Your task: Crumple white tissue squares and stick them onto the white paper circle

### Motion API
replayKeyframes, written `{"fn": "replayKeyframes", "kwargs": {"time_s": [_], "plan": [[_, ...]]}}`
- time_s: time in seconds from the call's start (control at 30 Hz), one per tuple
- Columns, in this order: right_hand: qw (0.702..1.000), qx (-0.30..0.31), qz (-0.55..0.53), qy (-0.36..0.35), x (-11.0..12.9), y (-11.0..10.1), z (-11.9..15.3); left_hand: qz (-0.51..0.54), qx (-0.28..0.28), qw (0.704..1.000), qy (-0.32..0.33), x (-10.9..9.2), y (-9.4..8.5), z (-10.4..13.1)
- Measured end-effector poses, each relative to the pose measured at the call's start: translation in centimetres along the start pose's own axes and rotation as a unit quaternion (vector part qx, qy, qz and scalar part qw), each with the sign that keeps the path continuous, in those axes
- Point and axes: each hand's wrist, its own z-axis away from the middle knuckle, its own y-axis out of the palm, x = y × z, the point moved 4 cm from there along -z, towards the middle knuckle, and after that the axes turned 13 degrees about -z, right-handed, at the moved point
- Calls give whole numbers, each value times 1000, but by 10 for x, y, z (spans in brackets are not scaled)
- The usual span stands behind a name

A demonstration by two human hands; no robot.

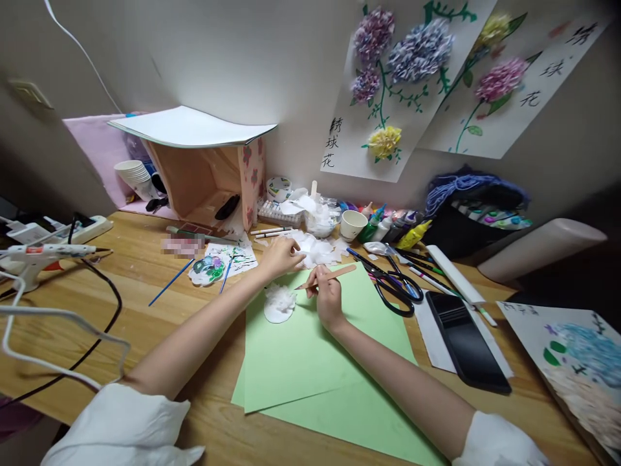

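Note:
My left hand (282,257) reaches over to a pile of white tissue paper pieces (317,249). Its fingers are bent together at the pile's near edge, and what they hold, if anything, I cannot make out. In my right hand (326,298) is a flat wooden craft stick (342,272), gripped near its middle, its narrow end pointing left. Just left of that end, a white paper disc (279,316) with ruffled tissue bits on top lies on light green paper (315,369). The green sheets overlap under my right forearm.
Black scissors (398,288) and a phone (466,343) lie on the right. Behind are a paper cup (353,224), paint bottles and a pink-lined box (194,181). A glue gun (43,255) with cables sits left, near paintbrushes (171,283). Flower pictures (383,123) hang on the wall.

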Motion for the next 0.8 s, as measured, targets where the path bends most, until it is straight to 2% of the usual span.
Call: {"fn": "replayKeyframes", "kwargs": {"time_s": [0.17,0.37,0.5,0.63,0.73,0.8], "plan": [[1000,6,5,-13,1,0,-1,1,-34,999,11,-9,3,-7],[1000,5,-5,-2,-1,-1,-1,49,-92,995,-6,9,-19,-5],[1000,12,-9,2,-2,0,-2,170,-42,985,-13,21,-26,-6],[1000,7,-10,-2,-2,-1,-1,293,-37,954,-54,28,-33,-1],[1000,-5,-6,-23,0,-3,-1,378,-16,924,-62,31,-39,21],[999,-10,-4,-40,1,-3,0,386,21,920,-64,33,-41,44]]}}
